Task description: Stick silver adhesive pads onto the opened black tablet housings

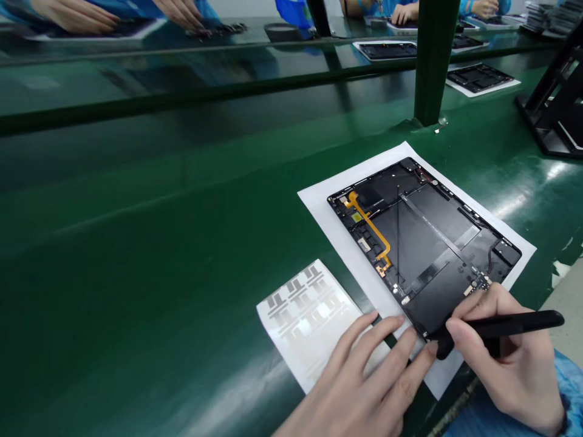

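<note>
An opened tablet housing point(387, 230) lies tilted on a sheet of white paper point(319, 193), with an orange flex cable point(376, 232) along its left side. My right hand point(514, 370) grips a black pen-shaped tool point(523, 323) over the near corner of the housing; what the tool's working end touches is hidden. My left hand point(368, 385) lies with its fingers spread. Its fingertips reach over the white paper, and the index finger is at the housing's near corner. Partly under that hand is a white sheet with grey T-like shapes point(305, 297).
A green post point(432, 67) rises behind the housing. Other tablet housings point(480, 79) on white sheets lie farther back. At right stands a black rack point(546, 103). Co-workers' hands point(82, 15) are busy across the bench, near a dark round dish point(286, 32).
</note>
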### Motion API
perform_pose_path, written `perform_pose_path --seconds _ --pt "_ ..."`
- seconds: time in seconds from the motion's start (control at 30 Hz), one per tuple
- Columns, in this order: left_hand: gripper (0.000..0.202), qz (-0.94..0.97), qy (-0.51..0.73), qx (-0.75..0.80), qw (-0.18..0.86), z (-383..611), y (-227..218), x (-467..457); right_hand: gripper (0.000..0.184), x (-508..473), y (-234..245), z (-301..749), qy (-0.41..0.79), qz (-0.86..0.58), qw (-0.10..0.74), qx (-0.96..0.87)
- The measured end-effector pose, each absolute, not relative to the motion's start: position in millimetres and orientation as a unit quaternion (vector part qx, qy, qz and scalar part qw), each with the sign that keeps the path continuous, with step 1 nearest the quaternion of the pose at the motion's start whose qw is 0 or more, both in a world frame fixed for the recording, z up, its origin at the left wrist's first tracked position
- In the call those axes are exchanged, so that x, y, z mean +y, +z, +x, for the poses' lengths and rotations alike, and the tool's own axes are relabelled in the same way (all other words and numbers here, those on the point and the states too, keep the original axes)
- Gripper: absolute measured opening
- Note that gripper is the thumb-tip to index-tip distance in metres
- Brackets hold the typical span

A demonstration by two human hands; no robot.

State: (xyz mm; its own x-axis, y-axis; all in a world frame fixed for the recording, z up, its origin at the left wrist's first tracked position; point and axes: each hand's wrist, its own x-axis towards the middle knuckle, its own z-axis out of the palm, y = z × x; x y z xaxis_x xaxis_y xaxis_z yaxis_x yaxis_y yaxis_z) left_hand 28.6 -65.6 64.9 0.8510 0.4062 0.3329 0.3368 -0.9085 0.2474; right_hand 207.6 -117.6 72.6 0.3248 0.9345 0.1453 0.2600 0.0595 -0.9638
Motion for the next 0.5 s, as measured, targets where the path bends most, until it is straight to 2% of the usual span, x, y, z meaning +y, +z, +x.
perform_pose_path --seconds 0.13,0.3,0.5 --pt "0.031 0.940 0.273 0.183 0.090 28.6 57.7 -62.3 0.018 -116.8 73.5 210.3 0.293 -0.602 0.560 -0.489" --pt "0.039 0.942 0.202 0.220 0.154 25.6 76.1 -59.0 0.025 -117.4 74.1 214.9 0.304 -0.600 0.565 -0.478" --pt "0.045 0.933 0.200 0.259 0.147 26.5 78.8 -66.1 0.030 -117.9 72.4 217.7 0.313 -0.620 0.528 -0.488"
